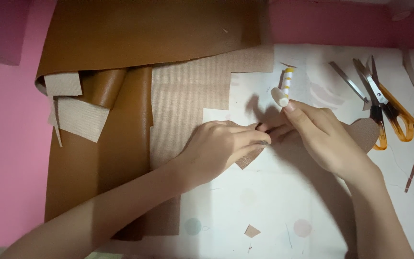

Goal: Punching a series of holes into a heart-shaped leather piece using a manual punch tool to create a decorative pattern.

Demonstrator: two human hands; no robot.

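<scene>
Leather sheet [120, 43]: we note a large tan sheet lying rolled and folded over the left of the tabletop [264, 211], its beige fabric backing turned up in places.
Left hand [221, 148]: we find it pressed flat on a small brown leather piece [247, 158], fingers curled over its upper edge and pinning it to the white paper cover.
Right hand [319, 132]: it grips a white-and-yellow striped glue stick [284, 86] between thumb and forefinger, cap end up, while its lower fingers touch the same edge of the piece, meeting the left fingertips.
Step in hand: we judge this to be gluing or pressing down an edge of the cut piece.
Next move: in our judgement it calls for steady pressure along the edge, with the piece kept from sliding.
Second cut piece [364, 133]: a rounded brown shape shows just behind the right hand.
Scissors [384, 110]: two pairs, one orange-handled, lie at the right, apart from both hands.
Scraps [412, 171]: offcuts lie scattered at far right.
</scene>
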